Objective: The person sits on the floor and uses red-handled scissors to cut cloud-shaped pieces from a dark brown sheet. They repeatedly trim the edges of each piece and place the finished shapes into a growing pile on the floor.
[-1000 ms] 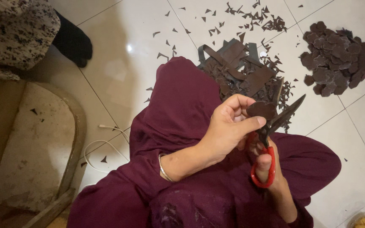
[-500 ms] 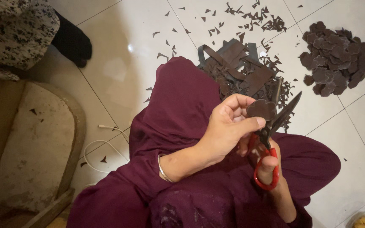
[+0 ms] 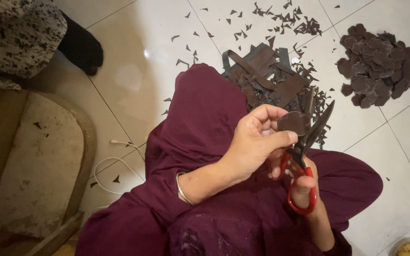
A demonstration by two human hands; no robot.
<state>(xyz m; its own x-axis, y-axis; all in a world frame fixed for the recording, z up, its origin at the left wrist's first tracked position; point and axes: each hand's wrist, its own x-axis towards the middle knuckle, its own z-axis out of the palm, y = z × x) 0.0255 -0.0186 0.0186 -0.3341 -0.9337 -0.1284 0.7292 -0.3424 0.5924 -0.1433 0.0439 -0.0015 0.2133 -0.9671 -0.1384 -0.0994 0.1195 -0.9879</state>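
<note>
One view only, from a camera worn on the person's head. It looks steeply down over the person's own lap and maroon garment (image 3: 200, 142) onto the white tiled floor (image 3: 143, 52), so the floor's far side lies at the top of the frame and the body fills the bottom. The camera sits close: the left hand (image 3: 255, 142) and right hand (image 3: 300, 182) meet just right of centre and appear large. The frame reaches out to a pile of dark cut pieces (image 3: 376, 66) at upper right, a worn cushion (image 3: 34, 170) at the left edge, and another person's dark-socked foot (image 3: 81, 47) at upper left.
</note>
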